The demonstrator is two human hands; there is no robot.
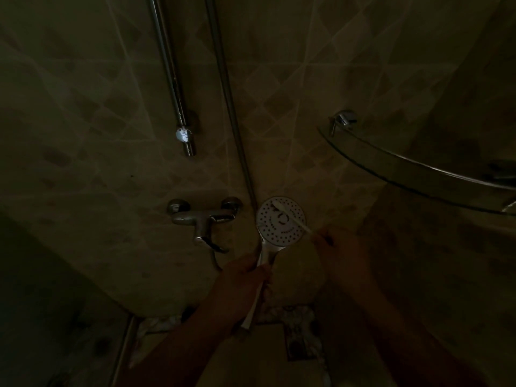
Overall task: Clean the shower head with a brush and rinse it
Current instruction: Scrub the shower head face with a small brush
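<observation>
The shower stall was very dim, and most surfaces showed only as dull brown tile. The left hand was wrapped tightly around the handle of the shower head, holding it upright in front of the corner of the tiled wall, with its round white face and rows of dark nozzle holes turned toward the camera. The right hand was closed on the lower end of a slim pale brush, which ran diagonally up and to the left across the face of the shower head; its tip lay against the upper part of the face, near the rim. The two hands were apart, the right one just beside and slightly above the left. A metal hose dropped from the top of the view down the wall corner and passed just behind the left edge of the head. To the left of the head, a chrome mixer tap was fixed to the wall, with its lever pointing down. Above it hung a vertical slide rail ending in a round fitting. At the right, a curved glass corner shelf was held by a chrome bracket; whether anything lay on it could not be told in the darkness. A patterned floor strip showed below the hands.
</observation>
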